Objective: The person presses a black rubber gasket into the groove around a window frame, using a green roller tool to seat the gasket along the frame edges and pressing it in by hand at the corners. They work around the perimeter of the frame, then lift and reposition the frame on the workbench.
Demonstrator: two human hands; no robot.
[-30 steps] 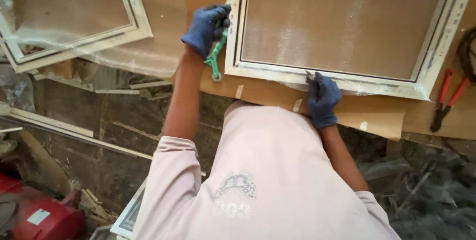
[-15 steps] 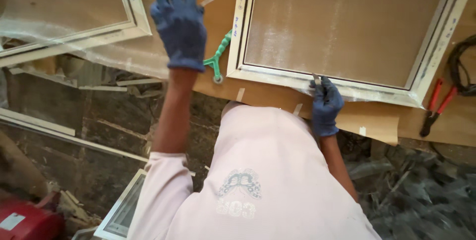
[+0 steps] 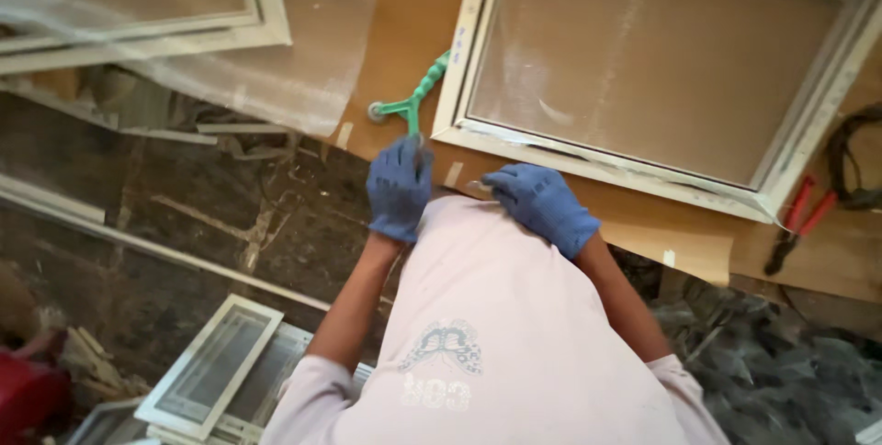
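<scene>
My left hand, in a blue glove, is at the table's near edge. Its fingertips touch the forked near end of a green roller tool lying on the brown board; I cannot tell whether they grip it. My right hand, also gloved, is curled by the lower left corner of a white-framed mesh screen, and a small pale tool tip pokes out of its fingers. My pink shirt hides the table edge below both hands.
A second white mesh frame with loose mesh lies at the upper left. Red-handled pliers and a dark cable lie at the right. Smaller frames and scraps lie on the dark floor, with a red object at the lower left.
My left hand let go of the green roller tool, lifted, then came down to its near end. My right hand slid left off the frame's lower edge to the table edge.
</scene>
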